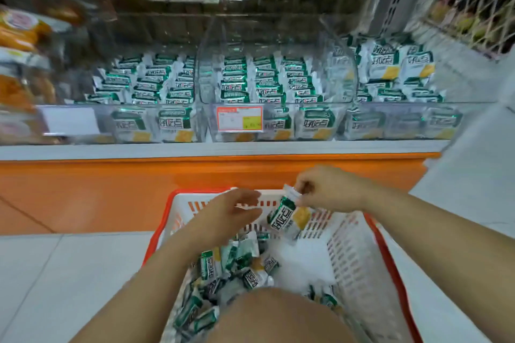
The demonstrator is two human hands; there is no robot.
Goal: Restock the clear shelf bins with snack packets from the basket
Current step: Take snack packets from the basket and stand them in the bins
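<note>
A white basket with an orange rim (359, 264) stands on the floor in front of me, with several green-and-white snack packets (237, 267) heaped in its left half. My right hand (326, 186) pinches the top edge of one snack packet (284, 213), which hangs above the basket's far side. My left hand (231, 211) hovers just left of that packet, fingers relaxed and holding nothing. Clear shelf bins (276, 117) on the shelf ahead hold rows of the same packets; the left bin (145, 81), middle bin and right bin (395, 83) all look well filled.
An orange shelf base (111, 178) with a white ledge runs across below the bins. A price label (239, 118) hangs on the middle bin's front. Orange-packaged goods (19, 36) sit at the far left. A wire rack (473, 14) stands at upper right. My knee (278, 317) covers the basket's near edge.
</note>
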